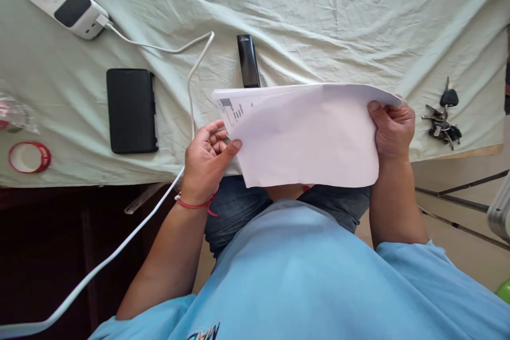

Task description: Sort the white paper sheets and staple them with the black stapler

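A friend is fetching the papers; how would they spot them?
Find the pale green cloth. Across its near edge, between the left hand and the right hand, are the papers. They alone are held: broad, white, with print at one corner.

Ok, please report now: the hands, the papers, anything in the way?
Right hand gripping thin stack of white paper sheets at right edge; left hand at left edge. Stack's far left corner shows print. Possible snag: long white cable beside left hand.

Likely a home: a loosely cloth-draped tabletop (pixel 298 21), keys (pixel 440 128) right of the right hand (pixel 395 130), a phone (pixel 130 110) left of the left hand (pixel 205 159).
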Available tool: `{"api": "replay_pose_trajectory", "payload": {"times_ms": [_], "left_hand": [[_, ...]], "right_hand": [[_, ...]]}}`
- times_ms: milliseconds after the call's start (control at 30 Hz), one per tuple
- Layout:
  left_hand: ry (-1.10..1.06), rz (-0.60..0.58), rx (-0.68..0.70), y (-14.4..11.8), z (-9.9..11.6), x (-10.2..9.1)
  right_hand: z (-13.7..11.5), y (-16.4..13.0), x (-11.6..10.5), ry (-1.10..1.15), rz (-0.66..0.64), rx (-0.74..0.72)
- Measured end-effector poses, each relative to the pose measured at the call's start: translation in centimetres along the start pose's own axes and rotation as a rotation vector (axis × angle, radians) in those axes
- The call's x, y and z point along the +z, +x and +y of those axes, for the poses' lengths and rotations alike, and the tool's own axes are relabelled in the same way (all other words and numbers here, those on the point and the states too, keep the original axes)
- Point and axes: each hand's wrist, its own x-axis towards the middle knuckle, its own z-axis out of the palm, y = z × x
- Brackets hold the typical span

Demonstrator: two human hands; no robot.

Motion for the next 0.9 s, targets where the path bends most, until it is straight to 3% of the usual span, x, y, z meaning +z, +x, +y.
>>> {"api": "replay_pose_trajectory", "payload": {"times_ms": [133, 333, 533, 633, 767, 900], "left_hand": [[0.096, -0.077, -0.041, -0.8, 1.6, 0.4], [0.285, 0.04, -0.038, -1.3, 1.9, 0.8], [0.508, -0.031, -0.004, -0.7, 2.0, 1.2], [0.475, -0.06, -0.013, -0.5, 1.8, 1.1], [0.322, -0.126, -0.091, -0.9, 1.1, 0.9], [0.331, -0.063, -0.049, -1.1, 1.2, 1.2]], "right_hand": [[-0.2, 0.1, 0.6, 0.026, -0.045, 0.083], [-0.8, -1.1, 0.5, -0.007, -0.184, 0.229], [-0.6, -3.2, -1.1, -0.425, -0.124, 0.063], [-0.4, -4.0, -0.6, -0.566, -0.052, -0.033], [-0.1, -4.2, 0.0, -0.561, -0.019, -0.045], [0.1, -4.0, 0.0, -0.487, 0.012, -0.017]]}}
